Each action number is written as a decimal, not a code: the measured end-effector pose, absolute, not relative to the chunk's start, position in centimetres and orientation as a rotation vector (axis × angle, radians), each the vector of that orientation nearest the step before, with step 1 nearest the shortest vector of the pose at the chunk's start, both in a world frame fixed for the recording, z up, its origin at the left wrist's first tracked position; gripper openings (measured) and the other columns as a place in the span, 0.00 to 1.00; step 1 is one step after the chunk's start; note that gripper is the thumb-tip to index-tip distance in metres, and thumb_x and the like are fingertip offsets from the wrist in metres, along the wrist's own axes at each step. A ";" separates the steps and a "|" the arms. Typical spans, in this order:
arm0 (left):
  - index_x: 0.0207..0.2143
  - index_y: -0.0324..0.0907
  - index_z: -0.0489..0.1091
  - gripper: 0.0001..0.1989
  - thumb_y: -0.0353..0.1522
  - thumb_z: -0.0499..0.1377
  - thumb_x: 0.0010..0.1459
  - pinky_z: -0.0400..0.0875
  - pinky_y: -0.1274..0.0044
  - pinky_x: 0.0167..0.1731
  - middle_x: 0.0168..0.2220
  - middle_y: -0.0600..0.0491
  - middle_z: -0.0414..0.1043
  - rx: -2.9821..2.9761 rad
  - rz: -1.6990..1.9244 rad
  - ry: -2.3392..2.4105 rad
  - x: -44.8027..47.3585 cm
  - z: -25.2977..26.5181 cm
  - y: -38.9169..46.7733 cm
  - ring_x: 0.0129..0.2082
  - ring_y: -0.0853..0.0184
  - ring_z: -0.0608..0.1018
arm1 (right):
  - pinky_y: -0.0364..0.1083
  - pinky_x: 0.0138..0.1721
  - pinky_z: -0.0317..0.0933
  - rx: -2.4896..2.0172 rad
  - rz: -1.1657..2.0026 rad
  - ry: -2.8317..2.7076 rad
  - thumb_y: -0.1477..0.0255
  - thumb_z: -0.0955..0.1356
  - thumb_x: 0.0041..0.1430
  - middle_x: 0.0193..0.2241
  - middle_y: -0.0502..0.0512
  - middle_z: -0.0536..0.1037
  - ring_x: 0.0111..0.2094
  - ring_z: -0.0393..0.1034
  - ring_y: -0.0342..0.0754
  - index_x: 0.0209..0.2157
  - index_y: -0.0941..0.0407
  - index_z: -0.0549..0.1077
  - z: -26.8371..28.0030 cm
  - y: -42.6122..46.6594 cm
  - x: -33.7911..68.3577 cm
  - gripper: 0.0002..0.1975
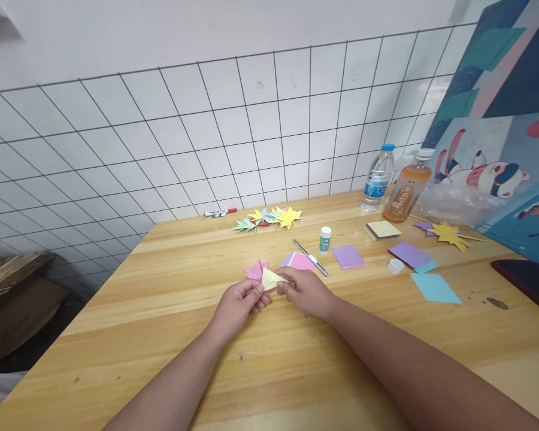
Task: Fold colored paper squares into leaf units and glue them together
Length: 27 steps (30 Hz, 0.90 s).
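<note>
A pale yellow piece of folded paper (270,279) is held between my two hands, a little above the wooden table. My left hand (240,299) pinches its left side with thumb and fingers. On the right edge, my right hand (306,291) grips it with bent fingers. Just behind lies a pink folded paper piece (256,269), partly covered by the yellow one. Pink and purple paper sheets (302,261) lie beyond my right hand, with a utility knife (312,258) across them.
A small white-capped glue bottle (325,240) stands near purple paper squares (348,257). Folded paper leaves (288,217) and markers (220,212) lie by the tiled wall. A water bottle (377,179) and an orange drink bottle (406,188) stand back right, behind a paper stack (383,230).
</note>
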State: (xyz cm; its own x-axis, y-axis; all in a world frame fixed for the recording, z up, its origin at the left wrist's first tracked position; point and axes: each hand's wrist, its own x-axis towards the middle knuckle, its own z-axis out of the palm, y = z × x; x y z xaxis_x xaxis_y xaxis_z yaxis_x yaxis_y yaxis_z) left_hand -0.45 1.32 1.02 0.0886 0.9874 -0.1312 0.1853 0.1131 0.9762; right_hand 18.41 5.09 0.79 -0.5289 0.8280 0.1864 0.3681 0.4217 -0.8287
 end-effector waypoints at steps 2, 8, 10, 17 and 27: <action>0.27 0.39 0.70 0.15 0.43 0.59 0.50 0.65 0.79 0.25 0.24 0.51 0.75 1.347 0.933 1.328 -0.4 1.0 1.2 0.22 0.70 0.73 | 0.42 0.32 0.60 -0.995 0.988 -2.061 0.68 0.65 0.55 0.33 0.51 0.76 0.31 0.69 0.44 0.43 0.52 0.70 0.7 5.1 18.3 0.13; 0.25 0.40 0.70 0.12 0.39 0.57 0.53 0.64 0.79 0.27 0.23 0.52 0.74 1.558 0.858 1.331 -0.2 1.0 0.8 0.24 0.69 0.72 | 0.42 0.32 0.62 -1.009 1.068 -1.969 0.69 0.67 0.52 0.30 0.51 0.74 0.32 0.69 0.44 0.41 0.54 0.71 0.2 5.2 18.1 0.13; 0.26 0.40 0.70 0.13 0.40 0.57 0.53 0.64 0.79 0.27 0.23 0.52 0.74 1.517 0.867 1.329 -0.3 1.1 0.8 0.23 0.69 0.71 | 0.42 0.32 0.63 -0.978 1.106 -1.951 0.70 0.67 0.51 0.30 0.50 0.73 0.31 0.69 0.43 0.45 0.53 0.69 0.2 5.3 18.1 0.16; 0.25 0.39 0.68 0.17 0.45 0.58 0.51 0.62 0.79 0.24 0.22 0.52 0.73 1.338 0.927 1.271 -0.4 1.3 1.1 0.20 0.71 0.69 | 0.42 0.35 0.62 -0.963 0.967 -2.097 0.77 0.65 0.51 0.34 0.50 0.75 0.32 0.70 0.42 0.50 0.51 0.65 0.6 5.3 18.6 0.23; 0.25 0.39 0.67 0.16 0.44 0.56 0.53 0.63 0.79 0.25 0.23 0.53 0.73 1.393 0.899 1.277 -0.2 1.3 0.9 0.21 0.71 0.70 | 0.41 0.30 0.56 -1.136 0.689 -2.216 0.79 0.61 0.53 0.25 0.48 0.76 0.27 0.68 0.44 0.59 0.49 0.57 1.3 4.9 18.9 0.31</action>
State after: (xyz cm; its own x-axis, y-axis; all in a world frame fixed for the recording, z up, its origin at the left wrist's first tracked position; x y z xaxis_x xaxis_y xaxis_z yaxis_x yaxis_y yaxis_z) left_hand -0.20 0.95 1.30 0.1655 0.9811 -0.1006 0.2357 0.0596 0.9700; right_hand 18.89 4.93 1.33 -0.4912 0.8380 0.2377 0.5556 0.5116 -0.6554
